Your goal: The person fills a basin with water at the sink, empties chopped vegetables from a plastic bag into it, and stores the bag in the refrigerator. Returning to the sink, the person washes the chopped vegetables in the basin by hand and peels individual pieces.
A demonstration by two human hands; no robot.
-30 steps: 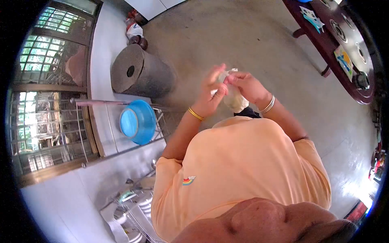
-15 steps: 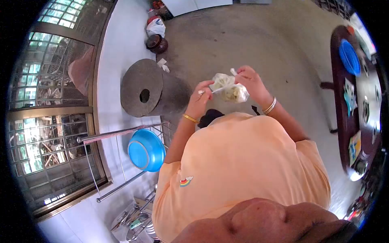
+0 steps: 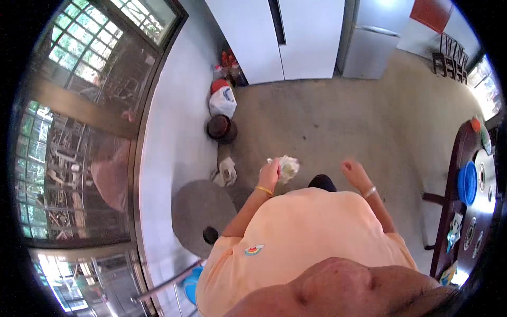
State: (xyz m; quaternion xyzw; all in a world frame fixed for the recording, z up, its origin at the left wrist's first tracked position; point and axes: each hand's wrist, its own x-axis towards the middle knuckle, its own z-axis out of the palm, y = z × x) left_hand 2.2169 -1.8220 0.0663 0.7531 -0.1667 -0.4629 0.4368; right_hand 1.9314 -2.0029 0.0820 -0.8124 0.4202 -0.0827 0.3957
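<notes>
My left hand [image 3: 270,174] is closed around the top of a clear plastic bag [image 3: 289,168], which hangs beside the fingers. Pale, greenish-yellow contents show through the bag, but their kind cannot be made out. On the other side of my body, my right hand [image 3: 354,174] is apart from the bag. Its fingers are curled in, slightly blurred, and nothing shows in them.
A grey cylinder with a hole in its top [image 3: 203,211] stands by the wall at left. Beyond it are a pale bag [image 3: 227,171] and a dark jar [image 3: 222,128]. A white cabinet [image 3: 311,39] and fridge [image 3: 369,50] stand ahead. At right, a table holds a blue basket [image 3: 467,183].
Both hands held the bag before; my right hand has let go and moved right, while the left keeps the bag. The view has shifted forward, bringing the cabinet and fridge into sight.
</notes>
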